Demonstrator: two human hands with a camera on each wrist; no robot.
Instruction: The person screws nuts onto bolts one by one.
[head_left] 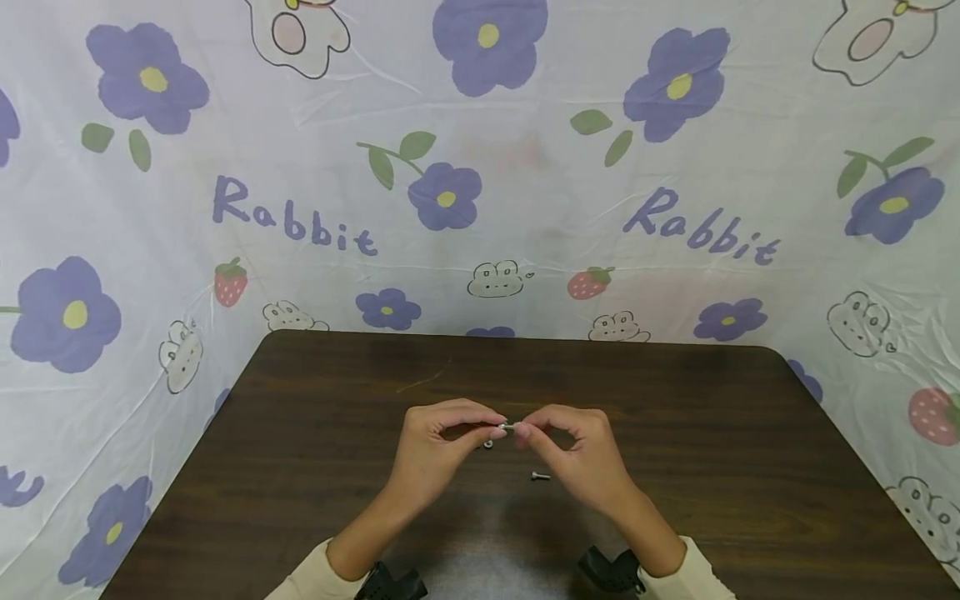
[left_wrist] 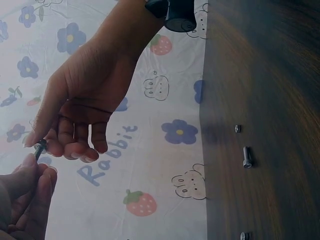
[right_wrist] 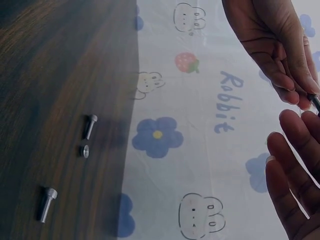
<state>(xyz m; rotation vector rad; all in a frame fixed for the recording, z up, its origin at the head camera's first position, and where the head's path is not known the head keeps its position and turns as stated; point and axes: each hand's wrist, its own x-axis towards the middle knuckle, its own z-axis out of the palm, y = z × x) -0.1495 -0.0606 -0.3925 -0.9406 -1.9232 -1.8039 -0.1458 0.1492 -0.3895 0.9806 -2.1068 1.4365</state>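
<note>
In the head view my left hand (head_left: 438,442) and right hand (head_left: 581,454) meet over the table, fingertips nearly together. A small metal bolt (head_left: 507,427) spans the gap between them, its left end pinched between my left thumb and fingers. At its other end my right thumb and fingers pinch a small nut (left_wrist: 41,145), seen on the threaded shank in the left wrist view. Much of the bolt is hidden by fingertips. Under the hands, a loose nut (head_left: 488,444) lies on the wood, with a loose bolt (head_left: 540,476) nearer my right wrist.
The dark wooden table (head_left: 337,375) ends at a patterned cloth (head_left: 525,217) hanging behind and beside it. The right wrist view shows two loose bolts, one (right_wrist: 90,126) near a nut (right_wrist: 84,151), the other (right_wrist: 47,204) farther off. Black wrist devices (head_left: 611,571) sit at both cuffs.
</note>
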